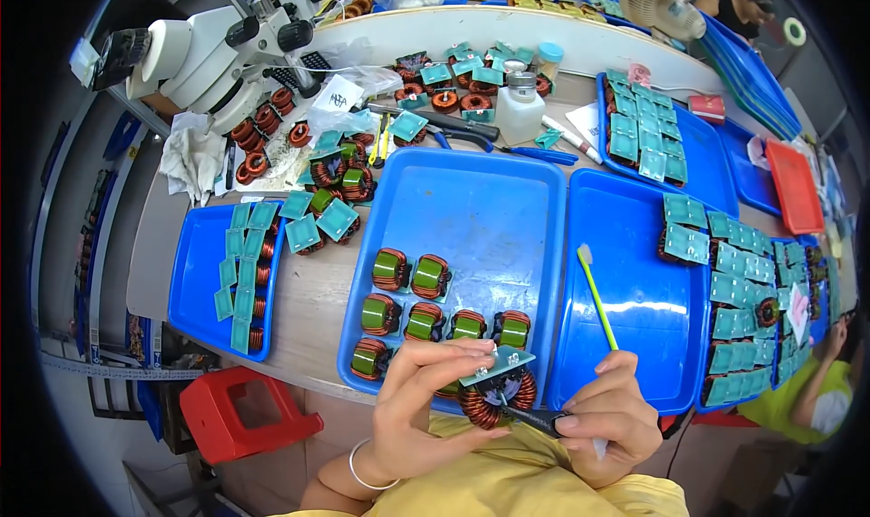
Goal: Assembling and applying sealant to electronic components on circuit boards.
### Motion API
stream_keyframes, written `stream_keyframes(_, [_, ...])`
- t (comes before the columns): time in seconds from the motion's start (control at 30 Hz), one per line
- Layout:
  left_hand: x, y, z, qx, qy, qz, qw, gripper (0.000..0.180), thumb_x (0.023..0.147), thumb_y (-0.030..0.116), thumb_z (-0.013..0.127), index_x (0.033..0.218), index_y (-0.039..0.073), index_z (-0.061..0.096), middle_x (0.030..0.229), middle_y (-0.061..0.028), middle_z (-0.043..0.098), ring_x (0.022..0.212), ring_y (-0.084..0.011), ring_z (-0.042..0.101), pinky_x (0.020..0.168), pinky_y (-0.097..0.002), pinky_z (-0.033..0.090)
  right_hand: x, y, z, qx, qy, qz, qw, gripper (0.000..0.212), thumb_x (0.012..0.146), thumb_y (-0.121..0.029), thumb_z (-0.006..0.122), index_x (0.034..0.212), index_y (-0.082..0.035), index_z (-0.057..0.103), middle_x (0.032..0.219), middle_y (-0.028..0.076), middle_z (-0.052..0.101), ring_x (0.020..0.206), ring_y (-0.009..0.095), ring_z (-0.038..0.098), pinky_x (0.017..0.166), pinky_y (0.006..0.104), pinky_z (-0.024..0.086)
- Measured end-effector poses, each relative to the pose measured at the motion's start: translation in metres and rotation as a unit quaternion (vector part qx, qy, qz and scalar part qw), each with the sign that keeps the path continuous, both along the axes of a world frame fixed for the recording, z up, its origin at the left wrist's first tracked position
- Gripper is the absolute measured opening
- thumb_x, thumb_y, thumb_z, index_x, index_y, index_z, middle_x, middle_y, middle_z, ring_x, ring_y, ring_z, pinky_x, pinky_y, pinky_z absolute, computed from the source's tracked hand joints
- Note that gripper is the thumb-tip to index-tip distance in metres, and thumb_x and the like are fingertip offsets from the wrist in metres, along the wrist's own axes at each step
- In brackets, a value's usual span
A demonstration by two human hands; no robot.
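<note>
My left hand point(421, 399), a white bangle at its wrist, is closed on a toroidal copper coil point(482, 412) with a teal circuit board point(500, 365) on top. It holds the coil tilted over the near edge of a blue tray point(453, 168). My right hand point(614, 419) is closed on a slim black tool point(536, 419) whose tip meets the coil's opening; its exact kind is unclear. The same hand also carries a thin green brush point(598, 301) with a pale tip, pointing away from me. Several green-banded coils point(424, 321) sit in the tray beyond my left hand.
At left, a blue tray point(181, 295) holds boarded coils; a red stool point(237, 417) stands below. Another blue tray point(625, 336) adjoins at right, near rows of boarded coils point(736, 290). Behind are pliers point(539, 154), a white bottle point(522, 114) and a microscope point(195, 59). A co-worker point(820, 390) is at far right.
</note>
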State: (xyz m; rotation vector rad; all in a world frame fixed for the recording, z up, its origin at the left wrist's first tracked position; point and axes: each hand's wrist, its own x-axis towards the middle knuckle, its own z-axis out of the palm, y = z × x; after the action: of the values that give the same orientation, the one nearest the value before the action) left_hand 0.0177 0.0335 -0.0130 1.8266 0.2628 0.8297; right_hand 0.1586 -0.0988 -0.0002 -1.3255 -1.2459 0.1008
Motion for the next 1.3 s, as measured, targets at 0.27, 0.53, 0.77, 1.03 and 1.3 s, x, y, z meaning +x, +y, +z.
stream_keyframes(0.27, [-0.004,-0.003,0.015,0.151,0.078,0.112,0.979,0.062,0.049,0.016,0.087,0.104,0.0,0.062,0.093,-0.0055,0.047,0.085,-0.0194,0.053,0.079,-0.0322,0.046,-0.001,-0.002,0.009,-0.035,-0.067,-0.018,0.997,0.026,0.057,-0.009,0.079,0.081,-0.014,0.071,0.069,-0.005,0.062,0.066,0.009,0.056,0.073,0.0287,0.035])
stream_keyframes(0.53, [-0.006,-0.003,0.016,0.169,0.075,0.132,0.974,0.066,0.044,0.021,0.088,0.101,0.001,0.063,0.086,-0.0042,0.043,0.074,-0.0164,0.046,0.065,-0.0286,0.044,-0.003,0.001,0.011,-0.06,-0.111,-0.031,0.992,0.027,0.056,-0.009,0.079,0.08,-0.013,0.071,0.068,-0.004,0.062,0.066,0.008,0.055,0.073,0.0279,0.035])
stream_keyframes(0.77, [-0.006,-0.003,0.014,0.18,0.07,0.133,0.972,0.066,0.044,0.023,0.088,0.1,0.0,0.063,0.084,-0.004,0.041,0.07,-0.0157,0.043,0.058,-0.0273,0.039,-0.003,0.003,0.01,-0.059,-0.125,-0.033,0.99,0.027,0.055,-0.01,0.079,0.08,-0.013,0.071,0.068,-0.004,0.062,0.067,0.008,0.055,0.072,0.0272,0.036])
stream_keyframes(1.03, [-0.006,-0.004,0.014,0.185,0.077,0.135,0.97,0.064,0.044,0.024,0.088,0.099,0.001,0.064,0.083,-0.0039,0.041,0.071,-0.0165,0.043,0.059,-0.0277,0.039,-0.003,0.003,0.011,-0.073,-0.144,-0.042,0.986,0.025,0.056,-0.011,0.078,0.079,-0.013,0.071,0.068,-0.004,0.062,0.066,0.009,0.055,0.07,0.0267,0.036])
stream_keyframes(1.3, [-0.005,-0.004,0.013,0.182,0.085,0.135,0.97,0.065,0.044,0.025,0.088,0.1,0.001,0.064,0.083,-0.0039,0.041,0.072,-0.0167,0.043,0.061,-0.0285,0.04,-0.002,0.004,0.01,-0.08,-0.144,-0.044,0.985,0.024,0.057,-0.011,0.078,0.08,-0.014,0.071,0.068,-0.004,0.062,0.066,0.009,0.055,0.07,0.027,0.036])
